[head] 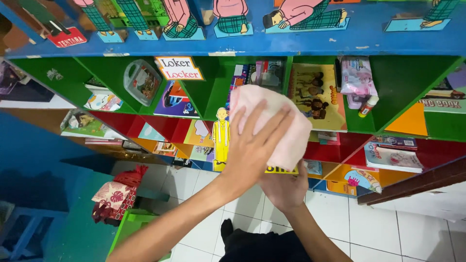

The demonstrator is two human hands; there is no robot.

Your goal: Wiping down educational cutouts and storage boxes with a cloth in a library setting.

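While both hands sit out in front of the green and red wooden cubby shelf [388, 87], they've got a soft pale pink folded cloth [291, 140] sandwiched between them. Left hand [255, 150] lies flat on top, fingers spread, and the right hand [284, 187] cups it from underneath.

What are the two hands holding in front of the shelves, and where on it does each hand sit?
A pink cloth. The left hand lies flat over its front; the right hand supports its lower edge from underneath.
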